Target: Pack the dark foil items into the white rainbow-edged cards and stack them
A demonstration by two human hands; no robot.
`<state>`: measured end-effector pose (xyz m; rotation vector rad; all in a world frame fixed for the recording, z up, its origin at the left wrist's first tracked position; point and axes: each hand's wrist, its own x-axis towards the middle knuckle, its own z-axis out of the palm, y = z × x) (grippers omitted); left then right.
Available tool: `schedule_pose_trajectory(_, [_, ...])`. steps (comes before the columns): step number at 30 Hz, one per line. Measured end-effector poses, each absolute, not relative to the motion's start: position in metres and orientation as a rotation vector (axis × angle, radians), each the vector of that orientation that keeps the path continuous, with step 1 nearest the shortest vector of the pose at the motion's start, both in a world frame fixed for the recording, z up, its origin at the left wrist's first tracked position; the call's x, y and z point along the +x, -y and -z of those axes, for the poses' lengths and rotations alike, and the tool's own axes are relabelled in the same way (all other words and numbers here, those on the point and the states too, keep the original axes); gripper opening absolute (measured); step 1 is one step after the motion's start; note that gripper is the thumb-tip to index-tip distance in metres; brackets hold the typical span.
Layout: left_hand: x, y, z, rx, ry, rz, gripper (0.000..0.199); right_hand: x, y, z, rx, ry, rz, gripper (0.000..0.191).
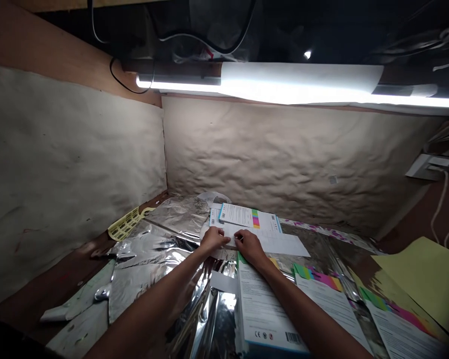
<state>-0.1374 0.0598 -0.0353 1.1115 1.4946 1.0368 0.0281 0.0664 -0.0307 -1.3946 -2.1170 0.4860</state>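
My left hand (214, 240) and my right hand (249, 245) are close together at the middle of the work surface. Both have their fingers bent and pinched on white paper (230, 232); its exact form is partly hidden by the fingers. Beside my right hand, a plain white sheet (288, 244) extends to the right. Just beyond the hands lie printed packs (236, 214) with a coloured stripe and blue edges. Under my right forearm is a stack of printed packs (264, 309) with a barcode.
Shiny silver film (145, 279) covers much of the table. More printed packs (325, 304) with rainbow bands lie to the right, near yellow paper (430, 279). A yellow plastic basket piece (125, 224) rests at left. A lit tube lamp (299, 89) hangs low above.
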Motion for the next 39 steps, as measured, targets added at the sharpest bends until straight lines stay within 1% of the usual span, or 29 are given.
schedule_pose_trajectory(5, [-0.127,-0.057,0.039,1.199,-1.352,-1.087,0.025,0.029,-0.065,0.029,-1.339,2.076,-0.450,0.021])
schedule_pose_trajectory(10, [-0.121,-0.054,0.043,1.261,-1.223,-1.238,0.031,0.031,-0.063,0.023,-1.255,2.031,-0.435,0.023])
schedule_pose_trajectory(15, [-0.124,-0.058,0.048,1.282,-1.211,-1.351,0.035,0.030,-0.065,0.018,-1.199,2.031,-0.464,0.022])
schedule_pose_trajectory(20, [-0.128,-0.058,0.051,1.336,-1.241,-1.351,0.028,0.027,-0.066,0.013,-1.214,2.041,-0.475,0.021])
schedule_pose_trajectory(25, [-0.131,-0.058,0.054,1.351,-1.393,-1.337,0.023,0.035,-0.075,0.000,-1.328,1.977,-0.380,0.021])
schedule_pose_trajectory(26, [-0.132,-0.058,0.054,1.337,-1.455,-1.357,0.027,0.037,-0.075,-0.004,-1.348,1.954,-0.338,0.022])
schedule_pose_trajectory(29, [-0.132,-0.055,0.052,1.288,-1.641,-1.453,0.058,0.039,-0.068,-0.014,-1.351,1.921,-0.186,0.025])
schedule_pose_trajectory(31, [-0.131,-0.052,0.050,1.289,-1.693,-1.508,0.070,0.033,-0.056,-0.018,-1.276,1.995,-0.113,0.023])
schedule_pose_trajectory(35, [-0.127,-0.048,0.046,1.321,-1.647,-1.526,0.069,0.011,-0.027,-0.027,-1.031,2.272,-0.099,0.012])
schedule_pose_trajectory(37, [-0.129,-0.048,0.044,1.309,-1.627,-1.507,0.065,0.012,-0.015,-0.042,-0.944,2.295,-0.153,0.015])
schedule_pose_trajectory(39, [-0.133,-0.048,0.038,1.296,-1.607,-1.480,0.056,0.031,-0.007,-0.062,-0.895,2.178,-0.278,0.023])
